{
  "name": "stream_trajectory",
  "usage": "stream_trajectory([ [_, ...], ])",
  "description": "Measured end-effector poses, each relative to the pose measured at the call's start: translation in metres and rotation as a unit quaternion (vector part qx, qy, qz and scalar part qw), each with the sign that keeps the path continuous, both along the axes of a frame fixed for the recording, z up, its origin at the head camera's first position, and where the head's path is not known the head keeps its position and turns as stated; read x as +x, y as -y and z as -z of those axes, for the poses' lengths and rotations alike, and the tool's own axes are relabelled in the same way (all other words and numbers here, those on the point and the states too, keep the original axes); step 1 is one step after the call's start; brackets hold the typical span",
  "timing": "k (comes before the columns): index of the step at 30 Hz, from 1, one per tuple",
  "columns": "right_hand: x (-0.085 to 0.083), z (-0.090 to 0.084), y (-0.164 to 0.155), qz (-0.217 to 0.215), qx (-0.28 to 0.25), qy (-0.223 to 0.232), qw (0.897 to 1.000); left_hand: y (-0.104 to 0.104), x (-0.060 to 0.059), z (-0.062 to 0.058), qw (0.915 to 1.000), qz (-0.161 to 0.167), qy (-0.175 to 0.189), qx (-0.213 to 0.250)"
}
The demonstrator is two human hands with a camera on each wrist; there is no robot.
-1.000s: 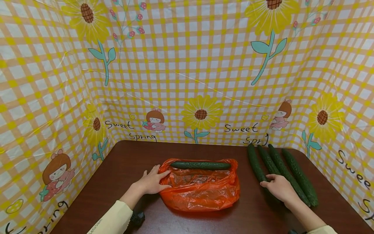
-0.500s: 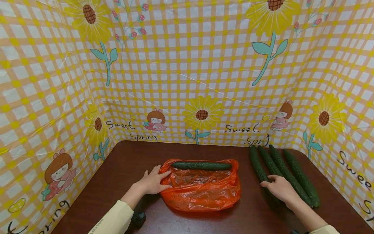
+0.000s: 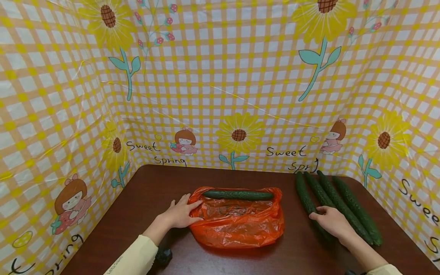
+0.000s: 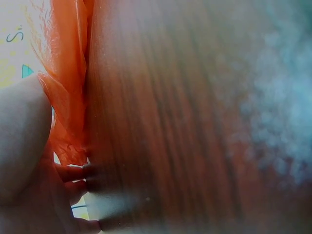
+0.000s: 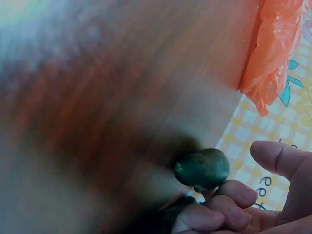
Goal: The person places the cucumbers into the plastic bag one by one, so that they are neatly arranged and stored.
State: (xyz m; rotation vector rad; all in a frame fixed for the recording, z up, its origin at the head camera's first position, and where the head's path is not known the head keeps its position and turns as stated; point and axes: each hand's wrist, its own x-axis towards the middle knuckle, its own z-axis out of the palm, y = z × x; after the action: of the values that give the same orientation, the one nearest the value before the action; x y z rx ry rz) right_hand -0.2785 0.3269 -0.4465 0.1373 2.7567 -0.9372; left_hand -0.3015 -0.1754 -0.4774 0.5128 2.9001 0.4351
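Note:
An orange plastic bag (image 3: 237,233) lies with its mouth spread, and one cucumber (image 3: 238,195) lies along the far side of its opening. My left hand (image 3: 178,214) rests at the bag's left edge, fingers spread and thumb on the rim; in the left wrist view the orange film passes between thumb and fingers. At the right, my right hand (image 3: 330,220) holds the leftmost cucumber (image 3: 304,193) of a row, thumb on its left side. The right wrist view shows that cucumber's rounded end (image 5: 202,168) against curled fingers; the hand hides part of its length.
More cucumbers (image 3: 355,206) lie side by side just right of my right hand. The brown table (image 3: 154,183) is closed in by checked, sunflower-printed cloth (image 3: 206,99) at the back and sides. A dark object (image 3: 163,257) sits under my left wrist.
Near ends of the cucumbers at the far right have shifted slightly to the right. Both hands and the bag stay almost in place; the head view has drifted a little.

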Motion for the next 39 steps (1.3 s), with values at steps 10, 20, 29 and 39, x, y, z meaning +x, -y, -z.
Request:
stream_trajectory([
  [10,0.001,0.007,0.002,0.054,-0.044,-0.005,0.998,0.0,0.0,0.001,1.0,-0.001,0.0,-0.002],
  [20,-0.002,0.011,0.0,0.072,-0.076,-0.019,0.994,-0.001,0.0,-0.002,1.0,-0.002,-0.002,-0.006],
  [29,-0.004,0.014,0.004,0.092,-0.043,-0.023,0.995,-0.003,0.002,-0.004,1.0,-0.001,-0.004,-0.002],
  [39,-0.001,0.019,0.007,0.096,-0.048,-0.027,0.994,-0.002,0.003,-0.003,1.0,0.0,-0.005,-0.001],
])
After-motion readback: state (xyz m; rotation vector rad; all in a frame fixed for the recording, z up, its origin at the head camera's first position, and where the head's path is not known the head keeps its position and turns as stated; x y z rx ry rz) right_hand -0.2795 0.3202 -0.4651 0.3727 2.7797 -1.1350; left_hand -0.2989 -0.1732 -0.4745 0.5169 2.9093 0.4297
